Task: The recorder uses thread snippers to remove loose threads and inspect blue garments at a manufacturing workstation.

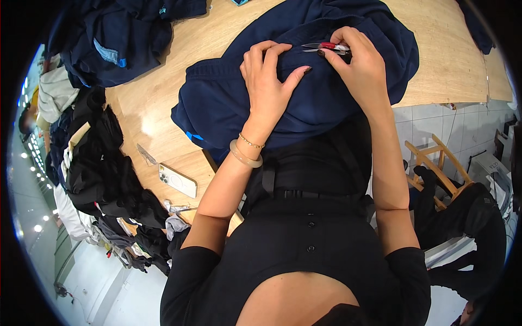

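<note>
A dark navy garment [217, 98] lies bunched on the wooden table in front of me, with gathered or ribbed bands along parts of it. My left hand [267, 81] rests on the cloth, its thumb held apart from the bent fingers. To the right, my right hand [361, 62] grips small thread snips [328, 46] with red on the handle and thin metal blades. The blades point left over the garment, towards my left fingertips. Whether they touch a thread is too small to tell.
Another navy garment [125, 41] is piled at the far left of the table [435, 60]. A white phone [178, 180] lies near the left edge. Heaped dark clothes [95, 157] stand beyond it. At the right are a wooden stool [440, 163] and black cloth [478, 217].
</note>
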Motion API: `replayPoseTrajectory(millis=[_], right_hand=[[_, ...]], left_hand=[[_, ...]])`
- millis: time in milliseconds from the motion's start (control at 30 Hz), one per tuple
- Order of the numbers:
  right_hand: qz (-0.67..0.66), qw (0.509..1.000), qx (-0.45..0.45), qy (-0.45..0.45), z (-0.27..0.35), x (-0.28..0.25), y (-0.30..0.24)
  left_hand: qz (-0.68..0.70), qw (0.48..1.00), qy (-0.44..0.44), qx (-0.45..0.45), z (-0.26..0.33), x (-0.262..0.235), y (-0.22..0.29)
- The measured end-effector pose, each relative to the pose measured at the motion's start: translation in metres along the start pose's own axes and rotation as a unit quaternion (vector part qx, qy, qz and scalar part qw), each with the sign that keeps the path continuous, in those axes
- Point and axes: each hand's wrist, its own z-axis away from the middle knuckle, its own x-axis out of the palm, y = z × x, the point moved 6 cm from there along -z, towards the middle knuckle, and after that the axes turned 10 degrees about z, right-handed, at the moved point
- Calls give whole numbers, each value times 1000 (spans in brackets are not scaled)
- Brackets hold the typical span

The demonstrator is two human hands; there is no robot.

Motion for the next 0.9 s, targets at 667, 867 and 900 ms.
replayPoseTrajectory(millis=[667,867,900], right_hand=[[-784,565,222,-128,15,31,39],[-799,555,184,-139,19,34,45],[-798,554,195,-132,20,35,44]], left_hand=[[3,999,-31,29,-17,-1,5],[10,997,-32,75,-23,2,10],[4,996,-33,81,-26,3,9]])
